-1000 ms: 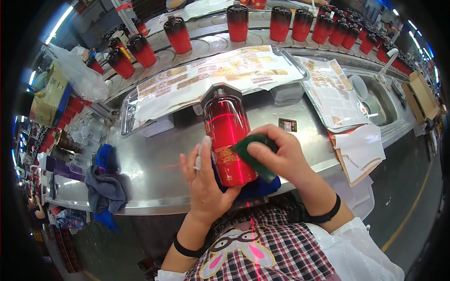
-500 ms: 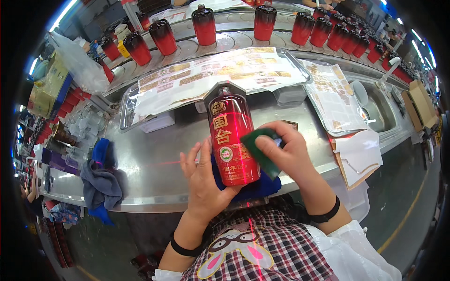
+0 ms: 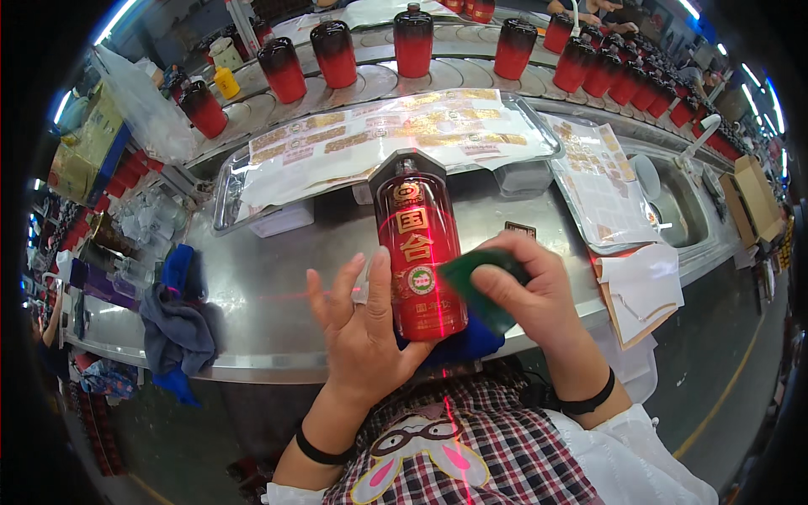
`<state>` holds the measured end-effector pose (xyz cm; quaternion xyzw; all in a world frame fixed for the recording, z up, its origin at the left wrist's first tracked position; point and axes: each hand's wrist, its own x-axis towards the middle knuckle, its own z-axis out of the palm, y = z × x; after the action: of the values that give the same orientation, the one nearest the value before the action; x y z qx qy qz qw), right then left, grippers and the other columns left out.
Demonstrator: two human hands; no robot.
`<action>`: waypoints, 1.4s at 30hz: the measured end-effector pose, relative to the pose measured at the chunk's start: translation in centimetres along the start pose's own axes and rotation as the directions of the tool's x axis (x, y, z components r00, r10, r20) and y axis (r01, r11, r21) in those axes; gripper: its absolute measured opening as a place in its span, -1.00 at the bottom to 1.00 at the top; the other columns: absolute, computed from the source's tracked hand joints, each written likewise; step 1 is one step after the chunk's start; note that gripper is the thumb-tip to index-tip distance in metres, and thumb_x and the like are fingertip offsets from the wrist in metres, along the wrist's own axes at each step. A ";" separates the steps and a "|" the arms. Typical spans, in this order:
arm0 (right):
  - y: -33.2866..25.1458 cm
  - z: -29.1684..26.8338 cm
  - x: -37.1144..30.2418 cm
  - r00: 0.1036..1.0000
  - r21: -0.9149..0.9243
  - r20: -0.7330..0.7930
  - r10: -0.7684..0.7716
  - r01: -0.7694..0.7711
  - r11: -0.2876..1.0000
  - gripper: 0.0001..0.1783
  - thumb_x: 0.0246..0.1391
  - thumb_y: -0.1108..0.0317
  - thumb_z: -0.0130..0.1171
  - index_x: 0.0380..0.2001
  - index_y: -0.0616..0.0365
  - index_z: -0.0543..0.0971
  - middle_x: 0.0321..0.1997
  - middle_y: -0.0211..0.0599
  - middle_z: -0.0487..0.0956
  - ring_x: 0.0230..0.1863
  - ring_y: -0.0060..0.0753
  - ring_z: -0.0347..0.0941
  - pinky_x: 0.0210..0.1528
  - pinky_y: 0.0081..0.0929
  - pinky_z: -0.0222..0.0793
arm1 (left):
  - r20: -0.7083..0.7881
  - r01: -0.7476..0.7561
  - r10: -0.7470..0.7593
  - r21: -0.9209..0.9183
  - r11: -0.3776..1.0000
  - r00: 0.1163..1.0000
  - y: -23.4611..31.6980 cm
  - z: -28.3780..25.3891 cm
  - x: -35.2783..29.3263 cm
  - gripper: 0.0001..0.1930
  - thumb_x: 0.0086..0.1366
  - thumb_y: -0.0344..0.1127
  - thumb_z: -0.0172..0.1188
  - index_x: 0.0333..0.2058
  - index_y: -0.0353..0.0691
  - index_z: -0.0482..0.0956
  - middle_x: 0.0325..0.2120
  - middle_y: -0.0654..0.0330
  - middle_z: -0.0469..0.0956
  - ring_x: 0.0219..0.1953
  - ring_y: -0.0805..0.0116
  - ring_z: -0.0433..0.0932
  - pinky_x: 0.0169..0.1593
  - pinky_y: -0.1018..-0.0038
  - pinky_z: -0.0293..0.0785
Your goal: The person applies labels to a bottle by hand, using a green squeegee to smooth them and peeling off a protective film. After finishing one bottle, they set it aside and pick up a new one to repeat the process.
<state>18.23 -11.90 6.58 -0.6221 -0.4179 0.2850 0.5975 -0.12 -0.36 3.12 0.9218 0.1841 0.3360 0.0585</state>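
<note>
The left hand (image 3: 364, 345), open with fingers spread, props the lower end of a glossy red bottle (image 3: 425, 296) lying near the steel tabletop's (image 3: 286, 324) near edge; the right hand (image 3: 539, 290) pinches a flat dark-green pad (image 3: 481, 295) at its right side. Since a second ago, the bottle has turned, its gold lettering now uppermost.

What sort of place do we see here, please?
Probably a bottle factory's work area: many red-and-black bottles stand along a conveyor belt, and gold-patterned sheets lie on a metal tray.

yellow line (image 3: 729, 385) on dark floor (image 3: 686, 387), lit tubes (image 3: 115, 21)
</note>
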 end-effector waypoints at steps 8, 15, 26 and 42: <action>-0.2 0.6 0.5 0.784 -0.593 0.133 -0.607 0.554 0.585 -0.68 -0.21 0.49 0.36 -0.27 0.12 0.61 -0.41 -0.32 0.49 -0.38 -0.28 0.41 -0.28 -0.33 0.27 | 0.124 0.173 -0.154 -0.159 0.972 0.980 -0.5 1.4 -1.0 0.12 -0.08 0.26 0.39 0.26 -0.44 0.14 0.09 -0.13 0.39 0.30 -0.13 0.14 0.32 -0.19 -0.25; -0.5 0.5 0.6 0.730 -0.643 0.222 -0.647 0.608 0.466 -0.58 -0.32 0.47 0.39 -0.24 0.08 0.59 -0.39 -0.38 0.43 -0.37 -0.29 0.39 -0.29 -0.34 0.22 | 0.090 0.191 -0.175 -0.218 0.957 0.980 -0.9 2.4 -1.4 0.13 -0.11 0.29 0.40 0.24 -0.46 0.17 0.13 -0.15 0.35 0.28 -0.15 0.16 0.32 -0.21 -0.25; -0.8 0.6 -0.2 0.713 -0.502 0.307 -0.630 0.684 0.529 -0.51 -0.37 0.49 0.39 -0.20 0.09 0.60 -0.37 -0.34 0.46 -0.36 -0.26 0.39 -0.31 -0.32 0.26 | 0.100 0.227 -0.209 -0.221 0.948 0.973 -0.8 2.5 -1.8 0.15 -0.12 0.27 0.41 0.25 -0.49 0.14 0.03 -0.13 0.41 0.24 -0.15 0.20 0.31 -0.22 -0.21; 1.7 0.5 -0.3 0.996 -0.161 -0.088 -0.022 0.007 0.987 -0.80 0.12 0.33 0.25 -0.30 0.25 0.53 -0.47 -0.41 0.52 -0.44 -0.67 0.39 -0.40 -0.63 0.34 | 0.052 0.106 -0.101 -0.088 0.991 0.993 2.7 1.9 -3.2 -0.11 0.24 0.01 0.17 0.31 -0.51 -0.01 0.25 -0.35 0.14 0.35 -0.37 -0.03 0.28 -0.32 -0.25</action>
<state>17.97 -11.78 4.83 -0.6774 -0.4168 0.2178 0.5657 -0.36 -4.07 0.40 0.9151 0.2149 0.3187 0.1218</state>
